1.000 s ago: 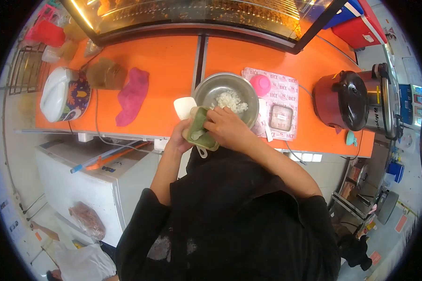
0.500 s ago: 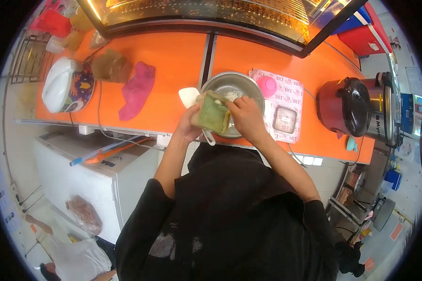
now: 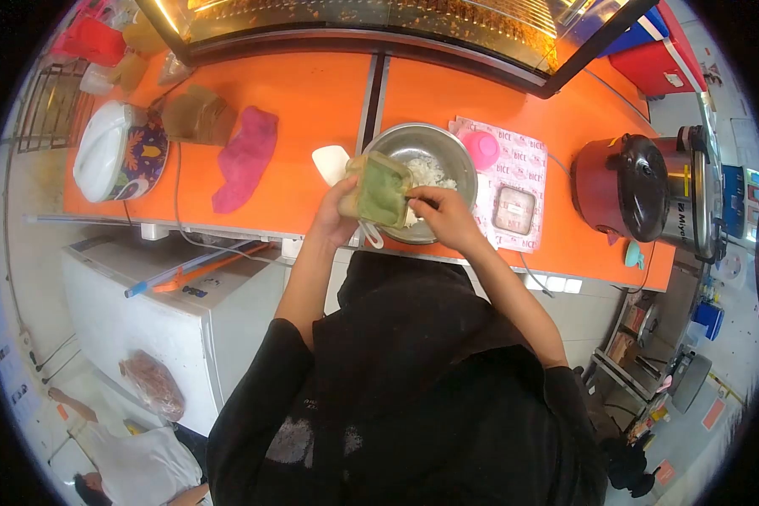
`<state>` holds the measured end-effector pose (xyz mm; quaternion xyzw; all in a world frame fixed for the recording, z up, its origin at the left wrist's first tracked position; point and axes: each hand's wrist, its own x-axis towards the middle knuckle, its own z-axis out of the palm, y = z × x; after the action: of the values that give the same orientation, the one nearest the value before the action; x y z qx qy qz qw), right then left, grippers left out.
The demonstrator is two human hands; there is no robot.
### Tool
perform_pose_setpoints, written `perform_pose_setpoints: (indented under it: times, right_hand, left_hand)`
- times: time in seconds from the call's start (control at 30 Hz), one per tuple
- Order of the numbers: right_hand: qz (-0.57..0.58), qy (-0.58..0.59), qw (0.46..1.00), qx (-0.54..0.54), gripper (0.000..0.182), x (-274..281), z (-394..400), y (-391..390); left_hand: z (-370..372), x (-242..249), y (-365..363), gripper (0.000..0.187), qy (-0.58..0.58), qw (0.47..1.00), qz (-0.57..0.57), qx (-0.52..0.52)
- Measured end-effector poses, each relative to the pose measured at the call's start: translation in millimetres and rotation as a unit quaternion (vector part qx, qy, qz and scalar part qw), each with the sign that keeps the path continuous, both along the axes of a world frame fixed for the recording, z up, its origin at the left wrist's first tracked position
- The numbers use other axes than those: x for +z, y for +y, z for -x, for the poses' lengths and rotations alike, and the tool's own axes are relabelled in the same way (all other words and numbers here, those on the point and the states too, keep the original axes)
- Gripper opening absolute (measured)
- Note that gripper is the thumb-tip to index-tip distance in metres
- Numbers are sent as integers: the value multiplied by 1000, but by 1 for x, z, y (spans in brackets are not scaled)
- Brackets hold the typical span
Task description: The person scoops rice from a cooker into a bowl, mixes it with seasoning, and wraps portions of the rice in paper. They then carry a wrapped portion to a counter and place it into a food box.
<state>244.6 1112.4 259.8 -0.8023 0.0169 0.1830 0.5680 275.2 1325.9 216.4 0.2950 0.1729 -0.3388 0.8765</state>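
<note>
My left hand grips a green plastic container, tilted over the near rim of a steel bowl. White chopped food lies in the bowl. My right hand is at the container's open edge, fingers pinched near its mouth; I cannot tell if it holds a utensil. A small white handle sticks out under the container.
On the orange counter lie a white lid, a pink cloth, a pink cup and a small box on a printed sheet. A red rice cooker stands right, a patterned cooker left. A white freezer is below.
The green container has lifted from my chest to the bowl's rim and tipped toward the bowl. My right hand moved from on top of it to its open edge.
</note>
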Motion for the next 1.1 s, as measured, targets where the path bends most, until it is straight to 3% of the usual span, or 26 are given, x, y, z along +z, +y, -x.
perform_pose_setpoints:
  times: [0.1, 0.27, 0.37, 0.43, 0.5, 0.57, 0.63, 0.73, 0.8, 0.83, 0.93, 0.97, 1.03, 1.1]
  right_hand:
    - [-33, 10, 999, -36, 24, -11, 0, -17]
    - [8, 40, 996, -79, 23, -28, 14, -25]
    - [72, 6, 997, -31, 21, -38, 22, -15]
    - [206, -154, 966, -25, 20, -37, 15, -10]
    - [192, -139, 970, -58, 18, -37, 9, -14]
    - [322, -185, 926, -69, 15, -55, 8, -23]
    - [317, -181, 930, -41, 13, -56, 7, -24]
    - [318, -238, 909, -126, 14, -57, 6, -28]
    - [337, -246, 909, -17, 14, -59, 12, -31]
    - [340, -254, 905, -19, 14, -55, 9, -33]
    - [363, -291, 876, -125, 15, -35, 5, -31]
    - [360, -296, 876, -123, 15, -22, 4, -27]
    - [87, -95, 976, -173, 17, -2, 8, -16]
    - [8, -82, 992, -93, 20, 16, 10, 1]
  left_hand:
    - [0, -2, 8, 53, -1, 1000, -11, 16]
    - [4, -7, 34, 55, 1, 997, -48, 57]
    - [9, -4, 41, 50, 20, 996, -39, 79]
    - [9, 4, 43, 50, 11, 997, -22, 70]
    - [10, 1, 43, 53, 3, 998, -12, 69]
    - [15, 0, 41, 57, -5, 998, -2, 65]
    - [16, 1, 37, 56, 9, 996, -33, 80]
    - [17, -8, 36, 55, 11, 997, 7, 70]
    - [22, -8, 34, 55, 8, 998, 4, 68]
    - [18, -7, 31, 56, -2, 998, 3, 68]
    - [19, -7, 28, 48, 7, 998, 2, 63]
    - [20, -9, 27, 48, 3, 998, 1, 67]
    - [19, -15, 23, 54, 26, 997, 24, 71]
    - [17, -16, 16, 53, 14, 997, 46, 57]
